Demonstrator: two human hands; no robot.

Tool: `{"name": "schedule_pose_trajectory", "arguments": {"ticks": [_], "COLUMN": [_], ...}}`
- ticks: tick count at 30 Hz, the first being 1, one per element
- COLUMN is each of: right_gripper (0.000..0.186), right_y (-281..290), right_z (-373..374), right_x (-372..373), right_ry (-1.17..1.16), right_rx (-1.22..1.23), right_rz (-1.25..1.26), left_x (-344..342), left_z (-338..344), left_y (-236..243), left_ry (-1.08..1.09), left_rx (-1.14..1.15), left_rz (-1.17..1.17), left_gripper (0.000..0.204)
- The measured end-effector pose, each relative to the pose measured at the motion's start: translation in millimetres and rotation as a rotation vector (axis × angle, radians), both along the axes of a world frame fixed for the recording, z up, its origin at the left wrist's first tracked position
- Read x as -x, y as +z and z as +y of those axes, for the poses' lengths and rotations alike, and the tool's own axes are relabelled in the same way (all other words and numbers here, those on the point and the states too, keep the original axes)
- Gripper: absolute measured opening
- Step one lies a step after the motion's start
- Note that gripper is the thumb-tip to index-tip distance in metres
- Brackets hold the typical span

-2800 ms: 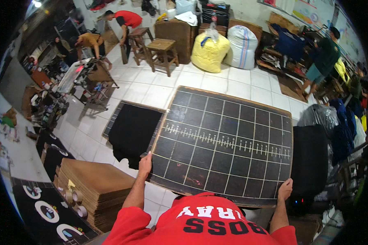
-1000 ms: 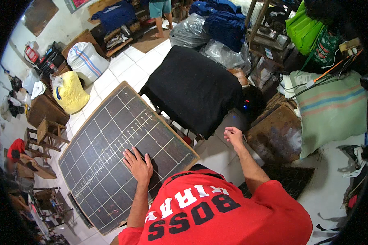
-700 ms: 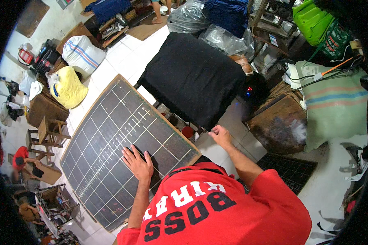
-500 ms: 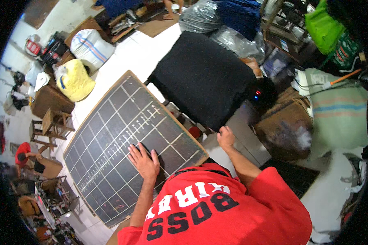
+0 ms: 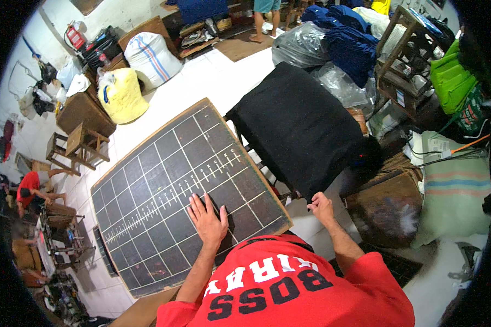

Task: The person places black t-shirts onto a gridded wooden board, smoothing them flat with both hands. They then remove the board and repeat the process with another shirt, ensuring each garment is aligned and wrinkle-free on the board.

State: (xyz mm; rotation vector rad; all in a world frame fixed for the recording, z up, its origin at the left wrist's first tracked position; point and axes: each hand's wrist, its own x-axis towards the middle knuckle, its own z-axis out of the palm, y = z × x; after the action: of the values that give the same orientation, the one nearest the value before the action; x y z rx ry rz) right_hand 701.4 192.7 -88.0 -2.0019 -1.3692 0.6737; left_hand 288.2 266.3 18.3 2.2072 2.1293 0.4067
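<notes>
Presently the left hand (image 5: 207,220) lies flat, fingers spread and palm down, on the large dark rectangular board ruled with a pale grid and a measuring scale (image 5: 185,191); it grips nothing, and the pressing posture appears meant to steady the board where it rests. The board extends ahead of and to the left of that hand, its near corner close to the person's chest.

The right hand (image 5: 321,206) is closed, fingers curled onto the near corner of the black cloth draped over a table (image 5: 297,128); it appears to pinch the fabric edge, though the exact hold is too small to confirm. The cloth stretches away in front of this hand, just beside the board's right edge.

Right of the right hand sits a worn brown wooden block (image 5: 387,207). Beyond the left hand stand a yellow filled sack (image 5: 121,95) and a white woven sack (image 5: 153,57) on the white tiled floor (image 5: 202,82).
</notes>
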Motion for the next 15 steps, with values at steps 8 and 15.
{"name": "schedule_pose_trajectory", "arguments": {"ticks": [8,15], "right_gripper": [0.029,0.024], "right_y": [50.1,73.5], "right_z": [9.5,11.4], "right_x": [-32.1,-28.9], "right_ry": [0.152,0.159], "right_rx": [0.167,0.11], "right_rz": [0.143,0.044], "left_x": [5.6,-13.0], "left_z": [2.3,24.1], "left_y": [-8.3,6.7], "left_ry": [-0.005,-0.071], "left_rx": [-0.037,0.117], "left_rz": [-0.035,-0.355], "left_gripper": [0.075,0.061]}}
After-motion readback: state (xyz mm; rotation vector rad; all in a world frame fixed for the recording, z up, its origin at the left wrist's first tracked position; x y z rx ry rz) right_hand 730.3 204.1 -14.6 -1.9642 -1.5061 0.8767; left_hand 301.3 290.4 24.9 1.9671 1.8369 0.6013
